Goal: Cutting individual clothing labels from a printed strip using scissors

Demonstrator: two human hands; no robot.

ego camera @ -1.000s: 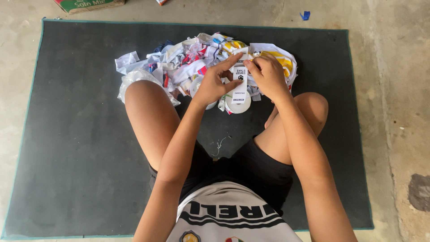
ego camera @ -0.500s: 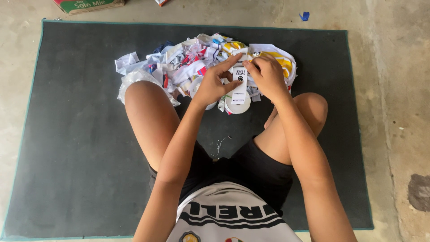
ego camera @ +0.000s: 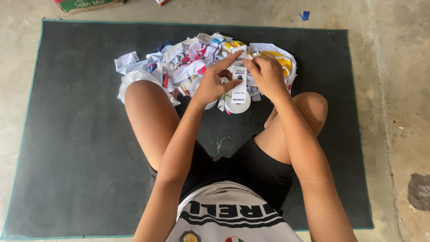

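Observation:
I sit cross-legged on a dark mat point(ego camera: 80, 134). Both hands hold a white sock point(ego camera: 238, 101) with a white paper label band point(ego camera: 238, 85) up in front of me. My left hand point(ego camera: 215, 83) grips the sock's left side, index finger stretched up toward the top of the label. My right hand point(ego camera: 265, 74) pinches the top right of the label. Behind the hands lies a heap of white and coloured socks and wrappers point(ego camera: 179, 62).
The mat lies on a bare concrete floor point(ego camera: 394, 89). A green and white cardboard box point(ego camera: 87, 4) sits at the top left beyond the mat. A small blue scrap point(ego camera: 304, 15) lies on the floor at the top right. A thread point(ego camera: 219, 145) lies between my legs.
My left index finger has stretched further up toward the label's top. The sock and my right hand have stayed almost in place.

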